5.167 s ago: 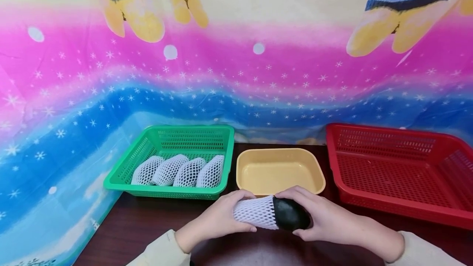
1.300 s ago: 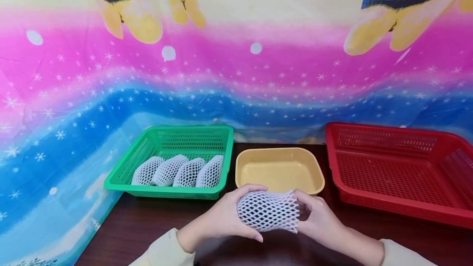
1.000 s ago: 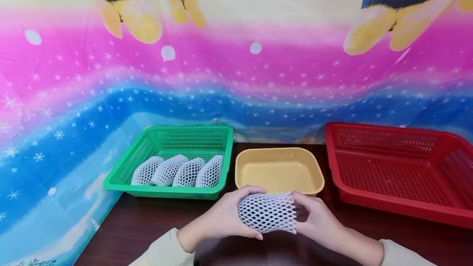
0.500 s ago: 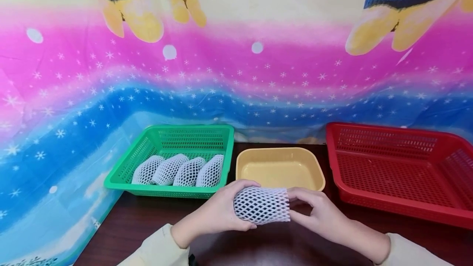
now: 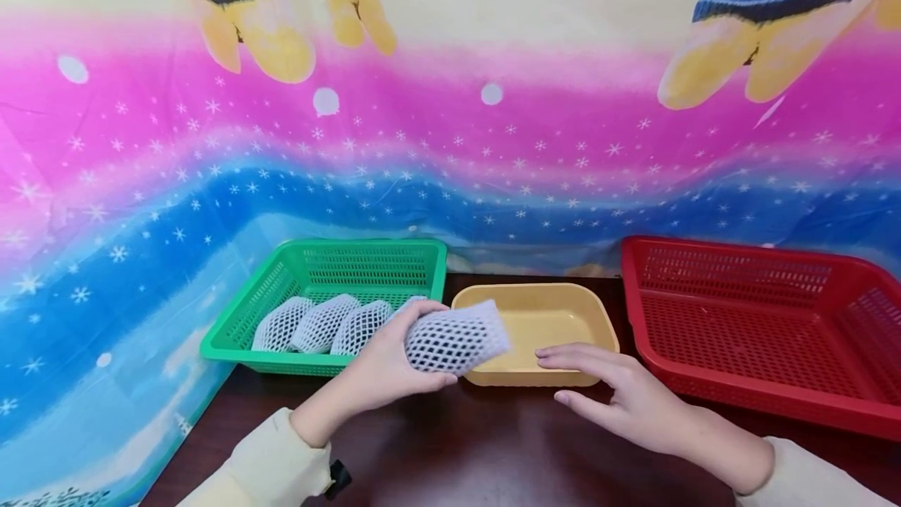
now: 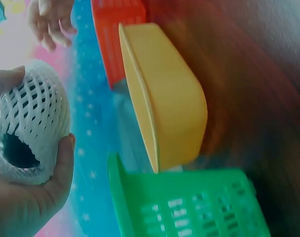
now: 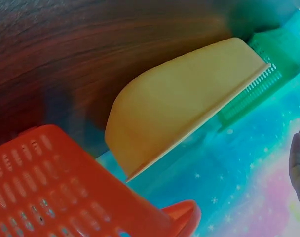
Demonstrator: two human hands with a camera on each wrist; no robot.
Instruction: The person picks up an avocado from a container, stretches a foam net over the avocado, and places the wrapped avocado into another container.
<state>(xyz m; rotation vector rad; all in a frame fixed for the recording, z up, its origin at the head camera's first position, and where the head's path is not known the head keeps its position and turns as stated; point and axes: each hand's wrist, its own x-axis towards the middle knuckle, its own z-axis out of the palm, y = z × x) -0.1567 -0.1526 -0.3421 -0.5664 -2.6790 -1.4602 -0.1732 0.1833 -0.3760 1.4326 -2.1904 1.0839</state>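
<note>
My left hand (image 5: 380, 370) grips a glossy black, rounded object inside a white foam net sleeve (image 5: 457, 339), thumb and fingers curled round it. It is held up near the right front corner of the green basket (image 5: 263, 360), overlapping the yellow basin's left side in the head view. In the left wrist view the dark surface of the object (image 6: 20, 152) shows through an opening in the net. My right hand (image 5: 633, 397) hovers by the basin's front right corner, fingers extended and holding nothing. Several similar net-sleeved pieces (image 5: 281, 325) lie in a row in the green basket.
Between the two baskets stands the yellow basin (image 5: 556, 327), with nothing visible in it. A red basket (image 5: 739, 390) sits at the right. All rest on a dark wooden table (image 5: 486, 452) in front of a printed cloth backdrop (image 5: 450, 131).
The black object, half bare at first, became covered by the net. My right hand has released the net's edge and moved right; my left hand has carried the wrapped piece left towards the green basket.
</note>
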